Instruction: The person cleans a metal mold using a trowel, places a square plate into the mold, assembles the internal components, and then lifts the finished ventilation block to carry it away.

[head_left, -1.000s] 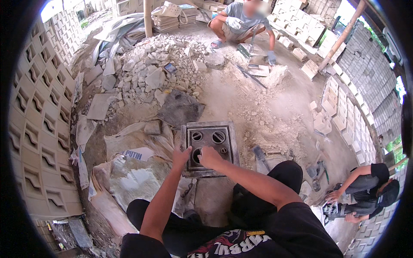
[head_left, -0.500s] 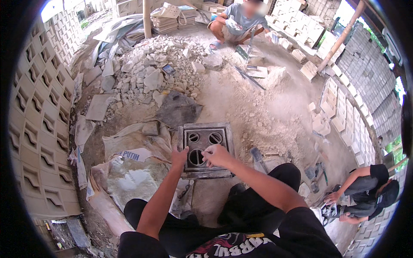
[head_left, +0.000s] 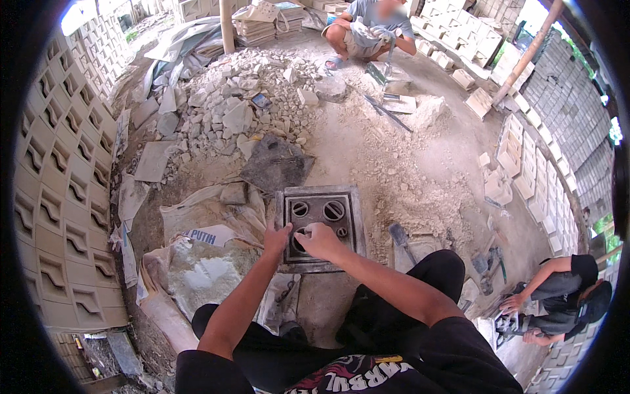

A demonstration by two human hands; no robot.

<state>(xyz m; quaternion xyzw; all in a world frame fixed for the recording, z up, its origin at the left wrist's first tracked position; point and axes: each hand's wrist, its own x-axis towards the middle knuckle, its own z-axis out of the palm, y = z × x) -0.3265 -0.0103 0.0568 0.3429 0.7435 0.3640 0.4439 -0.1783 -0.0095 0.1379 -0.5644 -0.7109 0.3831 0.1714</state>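
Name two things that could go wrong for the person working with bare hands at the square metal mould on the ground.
Both the left hand and the right hand are bare and rest on the dark square mould, so its metal edges and round holes could scrape or pinch fingers. Powder in the torn open sack beside the left hand may irritate skin. The trowel lies close by the knee and could be knelt on.
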